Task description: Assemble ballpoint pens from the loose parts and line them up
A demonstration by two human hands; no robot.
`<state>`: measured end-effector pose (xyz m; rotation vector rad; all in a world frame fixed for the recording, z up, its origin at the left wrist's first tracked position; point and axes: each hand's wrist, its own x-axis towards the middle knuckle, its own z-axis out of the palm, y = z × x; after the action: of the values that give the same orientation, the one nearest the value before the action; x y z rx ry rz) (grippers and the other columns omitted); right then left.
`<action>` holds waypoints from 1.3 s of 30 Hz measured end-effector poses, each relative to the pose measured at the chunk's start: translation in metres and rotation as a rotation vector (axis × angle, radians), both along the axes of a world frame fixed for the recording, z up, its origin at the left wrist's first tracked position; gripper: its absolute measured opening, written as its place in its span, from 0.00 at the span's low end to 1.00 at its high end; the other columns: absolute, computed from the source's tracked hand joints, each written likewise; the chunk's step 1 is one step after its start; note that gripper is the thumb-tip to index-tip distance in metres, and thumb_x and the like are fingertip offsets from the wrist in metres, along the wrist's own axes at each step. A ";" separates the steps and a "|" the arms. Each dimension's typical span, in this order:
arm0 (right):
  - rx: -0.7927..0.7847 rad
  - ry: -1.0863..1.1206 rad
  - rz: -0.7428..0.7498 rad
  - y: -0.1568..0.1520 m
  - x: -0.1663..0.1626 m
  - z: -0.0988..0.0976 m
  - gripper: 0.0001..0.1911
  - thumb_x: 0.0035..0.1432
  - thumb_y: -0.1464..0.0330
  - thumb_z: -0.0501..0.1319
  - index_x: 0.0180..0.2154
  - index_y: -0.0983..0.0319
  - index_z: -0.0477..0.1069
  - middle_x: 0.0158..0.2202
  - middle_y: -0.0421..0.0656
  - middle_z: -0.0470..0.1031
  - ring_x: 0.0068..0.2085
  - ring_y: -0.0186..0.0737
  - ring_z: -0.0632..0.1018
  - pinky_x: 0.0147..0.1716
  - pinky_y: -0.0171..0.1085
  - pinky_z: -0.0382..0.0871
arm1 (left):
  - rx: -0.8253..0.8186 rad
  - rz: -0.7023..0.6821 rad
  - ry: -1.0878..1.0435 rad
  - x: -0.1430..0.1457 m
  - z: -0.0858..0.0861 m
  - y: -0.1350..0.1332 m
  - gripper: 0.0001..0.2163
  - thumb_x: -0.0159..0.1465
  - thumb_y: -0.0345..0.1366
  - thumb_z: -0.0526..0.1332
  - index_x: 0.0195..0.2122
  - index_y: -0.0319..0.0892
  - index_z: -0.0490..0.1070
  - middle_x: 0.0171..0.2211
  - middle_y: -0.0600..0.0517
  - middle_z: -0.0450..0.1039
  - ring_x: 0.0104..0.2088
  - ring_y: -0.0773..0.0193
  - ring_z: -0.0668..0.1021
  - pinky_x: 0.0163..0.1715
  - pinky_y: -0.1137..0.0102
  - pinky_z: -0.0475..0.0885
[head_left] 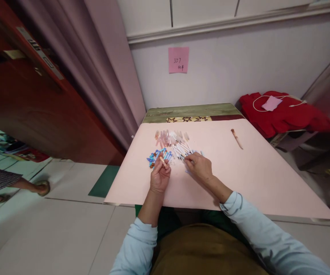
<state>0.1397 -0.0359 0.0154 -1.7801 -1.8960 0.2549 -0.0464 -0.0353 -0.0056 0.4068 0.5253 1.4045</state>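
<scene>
My left hand [160, 177] is closed around a short beige pen part [163, 161], held upright and tilted above the paper-covered table. My right hand [199, 165] has its thumb and fingers pinched together at the near ends of a pile of thin white pen refills [179, 149]; what lies between the fingertips is hidden. Just beyond my left hand is a heap of blue and brown pen caps [153, 157]. Behind that, clear brownish pen barrels [163, 138] lie in a loose row. A beige pen with a brown top [236, 138] rests apart at the right.
Pale pink paper [262, 179] covers the table [193, 109]. A pink note [178, 60] sticks to the wall. Red cloth with a white cable [285, 110] lies at the right. A purple curtain [104, 57], a brown door, and another person's legs [24, 185] are at the left.
</scene>
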 end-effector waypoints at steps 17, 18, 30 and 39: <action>-0.101 -0.194 -0.034 0.018 -0.010 -0.004 0.11 0.61 0.66 0.56 0.42 0.56 0.75 0.42 0.44 0.75 0.43 0.41 0.74 0.35 0.36 0.59 | -0.087 0.009 0.005 0.002 0.000 0.003 0.05 0.59 0.30 0.64 0.37 0.39 0.72 0.30 0.51 0.73 0.23 0.74 0.69 0.21 0.78 0.61; -0.099 -0.192 -0.034 0.018 -0.009 -0.004 0.11 0.60 0.66 0.56 0.42 0.56 0.75 0.42 0.44 0.75 0.43 0.42 0.74 0.34 0.36 0.59 | -0.084 0.009 0.005 0.002 0.000 0.003 0.05 0.58 0.30 0.64 0.36 0.39 0.72 0.30 0.51 0.73 0.23 0.74 0.68 0.21 0.78 0.61; -0.133 -0.132 0.032 0.010 -0.019 0.006 0.11 0.61 0.66 0.55 0.38 0.57 0.76 0.41 0.43 0.76 0.40 0.39 0.74 0.34 0.34 0.59 | -0.046 0.042 0.006 0.002 0.000 0.005 0.04 0.59 0.33 0.65 0.35 0.41 0.72 0.30 0.52 0.71 0.24 0.74 0.68 0.21 0.78 0.62; -0.144 -0.180 0.169 0.010 -0.034 0.000 0.14 0.64 0.65 0.53 0.45 0.52 0.76 0.45 0.41 0.75 0.43 0.39 0.76 0.35 0.34 0.62 | -0.040 0.058 -0.003 0.001 0.002 0.005 0.03 0.61 0.34 0.63 0.36 0.42 0.72 0.30 0.52 0.70 0.24 0.74 0.67 0.21 0.78 0.63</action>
<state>0.1059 -0.0263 0.0158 -1.7876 -2.2107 0.3076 -0.0452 -0.0305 -0.0031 0.3598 0.5655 1.4481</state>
